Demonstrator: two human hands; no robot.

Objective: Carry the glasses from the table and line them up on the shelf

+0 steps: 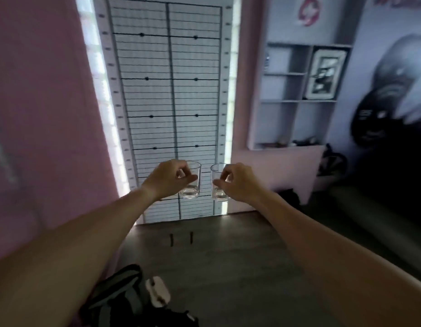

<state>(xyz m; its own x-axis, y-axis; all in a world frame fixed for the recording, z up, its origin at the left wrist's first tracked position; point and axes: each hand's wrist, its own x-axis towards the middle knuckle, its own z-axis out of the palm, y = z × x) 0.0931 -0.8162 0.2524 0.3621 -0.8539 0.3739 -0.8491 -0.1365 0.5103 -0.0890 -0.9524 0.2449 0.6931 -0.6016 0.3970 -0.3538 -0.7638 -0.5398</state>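
Both my arms reach forward, each hand holding a clear empty glass upright in the air. My left hand (168,179) grips the left glass (193,182) from its left side. My right hand (237,181) grips the right glass (217,185) from its right side. The two glasses hang side by side, a small gap apart, in front of a barred door. A white wall shelf unit (296,101) with several open compartments hangs on the wall to the upper right, well above and to the right of the glasses. No table is in view.
A metal-barred door (171,102) fills the middle ahead, with pink wall (39,102) on the left. A framed picture (325,74) stands in the shelf unit. Dark bags and a white object (157,291) lie on the grey floor near my feet. A dark sofa (370,220) sits at the right.
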